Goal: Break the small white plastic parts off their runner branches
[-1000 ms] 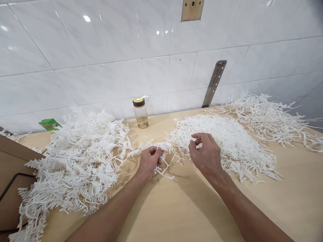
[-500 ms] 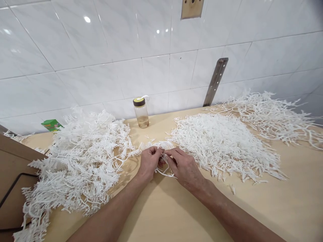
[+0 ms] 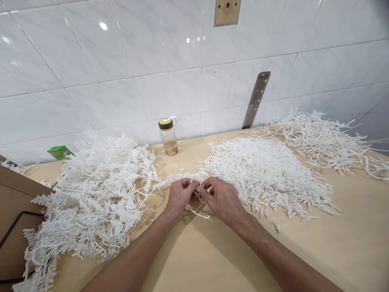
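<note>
My left hand [image 3: 181, 195] and my right hand [image 3: 221, 197] meet over the table, thumbs and forefingers pinched close together. Between them is a white branched plastic strand [image 3: 199, 211], its thin stems hanging below my fingers. My left fingers are closed on it; the right thumb and forefinger pinch at the same spot, though the exact part is hidden. Just behind my hands lie more white pieces [image 3: 200, 176]. A tall heap of white branched strands [image 3: 103, 190] spreads to the left, and a flatter pile of short white pieces [image 3: 267, 172] lies to the right.
A clear bottle [image 3: 169, 140] with some liquid stands near the tiled wall. Bare white stems [image 3: 328, 142] lie at the back right. A green box [image 3: 60, 152] sits behind the left heap, a cardboard box [image 3: 18, 219] at the left edge. A metal bracket [image 3: 257, 101] leans at the wall.
My right hand's fingers have shifted slightly and bent more at the pinch. The hanging stems have swung from a loop to a looser, straighter line. The view has moved slightly.
</note>
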`<state>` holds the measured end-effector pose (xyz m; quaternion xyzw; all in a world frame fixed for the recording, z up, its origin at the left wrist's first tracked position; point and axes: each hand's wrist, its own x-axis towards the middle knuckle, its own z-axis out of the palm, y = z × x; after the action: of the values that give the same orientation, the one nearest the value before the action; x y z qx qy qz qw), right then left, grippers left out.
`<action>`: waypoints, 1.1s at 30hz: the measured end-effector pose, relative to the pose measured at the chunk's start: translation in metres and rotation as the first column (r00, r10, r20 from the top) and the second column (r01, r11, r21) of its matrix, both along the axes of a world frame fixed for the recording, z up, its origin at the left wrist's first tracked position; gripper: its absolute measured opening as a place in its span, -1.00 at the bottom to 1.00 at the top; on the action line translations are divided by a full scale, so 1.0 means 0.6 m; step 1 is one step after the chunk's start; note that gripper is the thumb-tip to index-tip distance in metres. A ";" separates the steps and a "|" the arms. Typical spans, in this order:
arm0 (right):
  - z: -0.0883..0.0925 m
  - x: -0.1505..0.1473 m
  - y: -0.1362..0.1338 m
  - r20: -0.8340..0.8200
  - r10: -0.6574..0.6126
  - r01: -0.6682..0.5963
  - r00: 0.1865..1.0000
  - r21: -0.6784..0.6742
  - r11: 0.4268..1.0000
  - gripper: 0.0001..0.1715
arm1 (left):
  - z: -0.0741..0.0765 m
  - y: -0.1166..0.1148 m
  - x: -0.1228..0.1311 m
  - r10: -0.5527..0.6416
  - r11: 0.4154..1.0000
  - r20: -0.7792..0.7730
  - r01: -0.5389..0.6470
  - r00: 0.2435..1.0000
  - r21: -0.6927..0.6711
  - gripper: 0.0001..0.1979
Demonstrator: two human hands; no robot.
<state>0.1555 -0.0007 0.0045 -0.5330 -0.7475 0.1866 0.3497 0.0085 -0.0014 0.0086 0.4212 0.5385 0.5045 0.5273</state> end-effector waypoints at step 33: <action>-0.010 -0.006 0.003 0.094 -0.037 0.035 0.995 0.021 0.999 -0.85 | -0.027 0.012 0.000 0.035 0.982 -0.359 0.035 0.933 0.185 -0.90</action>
<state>0.1517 0.0008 -0.0015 -0.5511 -0.7554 0.1477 0.3224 0.0085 0.0060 -0.0079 0.5545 0.5759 0.4674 0.3773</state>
